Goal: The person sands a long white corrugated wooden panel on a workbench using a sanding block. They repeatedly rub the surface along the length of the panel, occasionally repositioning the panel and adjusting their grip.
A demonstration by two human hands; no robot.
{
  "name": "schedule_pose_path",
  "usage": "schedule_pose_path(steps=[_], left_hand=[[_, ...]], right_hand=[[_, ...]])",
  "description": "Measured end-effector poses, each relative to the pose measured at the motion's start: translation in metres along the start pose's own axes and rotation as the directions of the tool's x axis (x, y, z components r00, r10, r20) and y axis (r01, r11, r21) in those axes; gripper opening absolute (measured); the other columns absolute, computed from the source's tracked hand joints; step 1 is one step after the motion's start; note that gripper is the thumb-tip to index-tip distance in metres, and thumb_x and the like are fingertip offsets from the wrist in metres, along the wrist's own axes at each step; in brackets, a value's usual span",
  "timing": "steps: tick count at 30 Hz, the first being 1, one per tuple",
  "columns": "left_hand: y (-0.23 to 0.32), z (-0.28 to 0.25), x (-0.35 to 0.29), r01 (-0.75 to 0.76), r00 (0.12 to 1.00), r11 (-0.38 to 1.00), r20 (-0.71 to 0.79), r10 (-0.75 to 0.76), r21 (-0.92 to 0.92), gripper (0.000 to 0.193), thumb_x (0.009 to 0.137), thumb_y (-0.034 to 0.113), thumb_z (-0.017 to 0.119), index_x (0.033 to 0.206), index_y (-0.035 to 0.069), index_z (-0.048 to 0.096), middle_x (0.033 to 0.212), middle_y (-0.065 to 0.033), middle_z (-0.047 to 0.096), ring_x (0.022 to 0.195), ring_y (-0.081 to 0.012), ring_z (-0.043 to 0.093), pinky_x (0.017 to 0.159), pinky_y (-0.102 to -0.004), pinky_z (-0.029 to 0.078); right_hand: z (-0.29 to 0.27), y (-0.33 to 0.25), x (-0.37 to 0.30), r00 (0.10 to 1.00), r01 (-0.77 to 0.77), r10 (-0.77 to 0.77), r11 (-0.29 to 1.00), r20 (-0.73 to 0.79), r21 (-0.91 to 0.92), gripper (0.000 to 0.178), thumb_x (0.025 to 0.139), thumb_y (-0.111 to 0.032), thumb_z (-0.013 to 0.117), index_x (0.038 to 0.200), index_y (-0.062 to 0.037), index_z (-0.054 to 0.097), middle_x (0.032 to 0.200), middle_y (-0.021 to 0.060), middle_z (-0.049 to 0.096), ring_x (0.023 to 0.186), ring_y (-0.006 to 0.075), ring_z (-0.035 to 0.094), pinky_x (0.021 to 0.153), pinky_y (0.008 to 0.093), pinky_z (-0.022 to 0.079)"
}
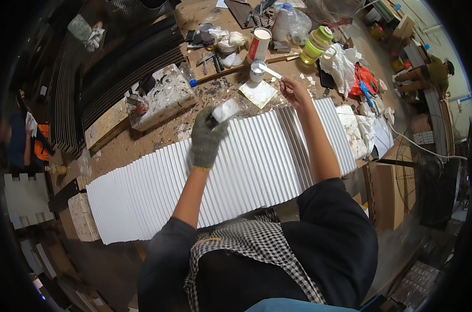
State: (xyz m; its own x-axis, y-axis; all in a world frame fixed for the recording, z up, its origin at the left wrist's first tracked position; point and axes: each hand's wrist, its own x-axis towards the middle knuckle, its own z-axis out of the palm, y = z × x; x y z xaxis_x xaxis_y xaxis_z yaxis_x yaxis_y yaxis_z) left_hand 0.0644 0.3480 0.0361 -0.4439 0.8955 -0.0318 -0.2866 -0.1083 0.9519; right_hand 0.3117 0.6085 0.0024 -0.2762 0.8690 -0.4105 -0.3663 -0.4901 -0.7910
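Note:
My left hand (207,136), in a grey-green knit glove, is closed on a small white pad (226,111), possibly a folded cloth. It is over a long row of white strips (241,164), laid side by side in front of me. Bare and beyond the row's far edge, my right hand (296,94) pinches the end of a flat white stick (271,72). The stick's other end reaches the mouth of a small white tub (257,74); whether it dips inside is hard to see. A stained pale square sheet (258,94) lies just in front of the tub.
Behind the tub stand a red-and-white canister (259,44) and a yellow-green bottle (317,46). A paint-spattered white block (164,99) and stacked dark strips (127,57) are at left. Crumpled white cloth (340,63) and a red bag (365,79) lie right; another person (428,74) is far right.

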Motion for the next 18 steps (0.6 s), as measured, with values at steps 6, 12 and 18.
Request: schedule_pose_path(steps=[6, 12, 18], left_hand=[[0.007, 0.019, 0.045, -0.048, 0.996, 0.925, -0.055, 0.074, 0.376, 0.056, 0.088, 0.008, 0.084, 0.138, 0.002, 0.059, 0.128, -0.0135, 0.069, 0.113, -0.0216, 0.069, 0.098, -0.0356, 0.058], [0.001, 0.021, 0.047, -0.053, 0.996, 0.923, -0.044, 0.076, 0.382, 0.055, 0.088, 0.010, 0.085, 0.136, 0.001, 0.060, 0.129, -0.0134, 0.068, 0.114, -0.0214, 0.068, 0.101, -0.0366, 0.056], [-0.001, 0.016, 0.048, 0.016, 1.000, 0.993, 0.001, -0.016, 0.116, 0.051, 0.089, 0.009, 0.085, 0.134, -0.001, 0.062, 0.125, -0.0125, 0.070, 0.112, -0.0192, 0.067, 0.097, -0.0345, 0.057]], right_hand=[[0.041, 0.010, -0.077, 0.970, -0.049, 0.056, 0.998, 0.235, -0.033, 0.018, 0.097, -0.007, 0.072, 0.111, 0.0021, 0.068, 0.089, 0.0062, 0.073, 0.074, 0.0108, 0.070, 0.070, 0.0233, 0.060], [0.057, 0.023, -0.095, 0.963, 0.251, -0.232, 0.957, 0.136, -0.144, 0.018, 0.096, -0.007, 0.075, 0.110, 0.0025, 0.069, 0.090, 0.0103, 0.074, 0.079, 0.0142, 0.072, 0.069, 0.0260, 0.059], [0.082, 0.023, -0.141, 0.308, 0.774, -0.710, -0.200, 0.633, -0.600, 0.017, 0.089, 0.008, 0.074, 0.101, -0.0034, 0.076, 0.102, 0.0123, 0.076, 0.090, 0.0264, 0.076, 0.078, 0.0331, 0.060]])
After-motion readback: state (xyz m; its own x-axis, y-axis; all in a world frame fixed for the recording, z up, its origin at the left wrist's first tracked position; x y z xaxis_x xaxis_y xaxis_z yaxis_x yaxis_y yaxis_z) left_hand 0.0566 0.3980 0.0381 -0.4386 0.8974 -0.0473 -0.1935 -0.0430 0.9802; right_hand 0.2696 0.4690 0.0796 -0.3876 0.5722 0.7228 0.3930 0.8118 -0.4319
